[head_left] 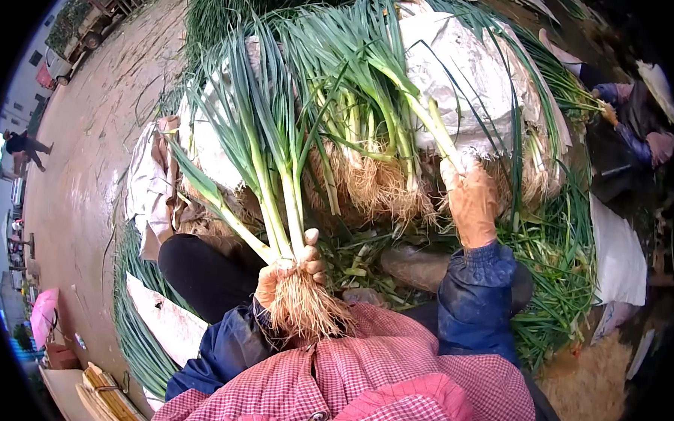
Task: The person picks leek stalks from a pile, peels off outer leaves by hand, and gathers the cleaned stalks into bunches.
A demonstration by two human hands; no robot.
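My left hand (293,267), in a tan glove, is wrapped round the lower stems of a small bunch of leeks (280,174). Their pale, stringy roots (309,305) hang below the fist toward my lap, and the green leaves fan up and away. On the other side my right hand (471,197), in an orange-tan glove, is closed on the lower end of a single leek (436,132), which slants up to the left. Between the hands lies a pile of loose leeks (362,140), roots facing me.
White sacking (463,73) lies under and around the leeks. Stripped leaves (552,272) litter the ground at right, near another person's sleeve (632,140). Wet paving (83,177) stretches left, with a distant walking person (27,148) and a pink umbrella (44,317).
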